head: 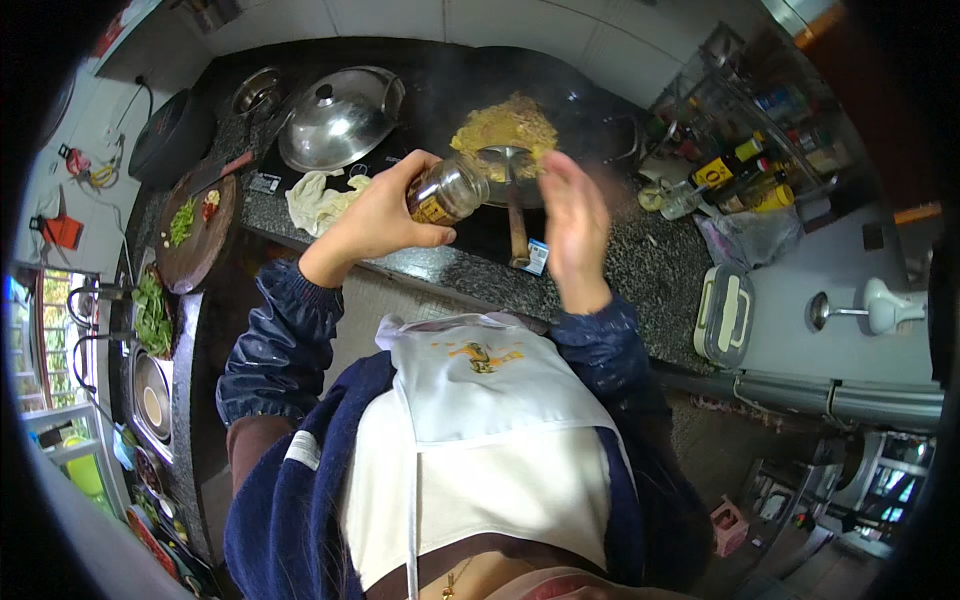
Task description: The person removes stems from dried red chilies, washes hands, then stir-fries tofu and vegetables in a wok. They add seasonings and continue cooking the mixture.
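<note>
My left hand [375,214] is closed around a glass jar [448,193] with a label and dark contents, tilted with its uncovered mouth towards the right. My right hand [576,225] is blurred, its fingers extended, with nothing visible in it. Just left of it runs the wooden handle of a wok spatula [517,225]. The spatula's metal head rests against yellowish chopped food [506,127] in a large dark wok [592,112]. Faint steam hangs over the wok.
Left of the wok are a domed metal lid [337,120], a crumpled cloth [319,202] and a round wooden chopping board [199,247] bearing a cleaver [217,171] and chopped ingredients. Several bottles [731,180] and a lidded plastic container [725,315] are at the right.
</note>
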The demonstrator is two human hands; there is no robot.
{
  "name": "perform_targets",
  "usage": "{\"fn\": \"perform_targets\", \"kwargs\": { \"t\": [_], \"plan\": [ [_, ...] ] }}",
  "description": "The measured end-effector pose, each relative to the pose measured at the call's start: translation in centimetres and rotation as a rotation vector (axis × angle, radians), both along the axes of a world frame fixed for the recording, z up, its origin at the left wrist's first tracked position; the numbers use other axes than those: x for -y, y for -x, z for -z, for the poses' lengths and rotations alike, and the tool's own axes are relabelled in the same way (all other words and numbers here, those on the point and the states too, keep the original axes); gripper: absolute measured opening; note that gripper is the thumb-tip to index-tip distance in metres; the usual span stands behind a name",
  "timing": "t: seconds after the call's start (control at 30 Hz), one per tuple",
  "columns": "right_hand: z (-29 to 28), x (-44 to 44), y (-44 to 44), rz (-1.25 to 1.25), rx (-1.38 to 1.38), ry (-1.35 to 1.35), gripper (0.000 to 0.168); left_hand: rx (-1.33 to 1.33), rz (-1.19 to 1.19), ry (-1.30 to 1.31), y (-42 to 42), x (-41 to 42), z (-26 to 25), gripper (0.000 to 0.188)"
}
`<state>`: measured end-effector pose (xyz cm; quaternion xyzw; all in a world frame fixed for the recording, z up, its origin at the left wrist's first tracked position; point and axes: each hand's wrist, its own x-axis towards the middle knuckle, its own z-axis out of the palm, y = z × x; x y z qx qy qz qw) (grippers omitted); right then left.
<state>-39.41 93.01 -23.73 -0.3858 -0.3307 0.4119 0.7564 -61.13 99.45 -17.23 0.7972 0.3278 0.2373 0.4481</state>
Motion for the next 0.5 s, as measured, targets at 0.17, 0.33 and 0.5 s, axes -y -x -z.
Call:
{"fn": "perform_targets", "kwargs": {
  "t": [0.17, 0.33, 0.5],
  "plan": [
    [-1.3, -4.3, 4.6, -0.346, -0.726, 0.092, 0.036, -0.445, -0.014, -0.352, -3.2, 0.1, -3.3, 0.059],
    [-1.1, -4.7, 4.4, -0.333, -0.829, 0.107, 0.034, -0.619, -0.062, -0.583, -4.1, 0.7, -3.9, 0.057],
    [-0.7, -4.6, 4.2, -0.337, -0.894, 0.103, 0.034, -0.587, -0.077, -0.521, -4.0, 0.6, -3.6, 0.056]
  ]
}}
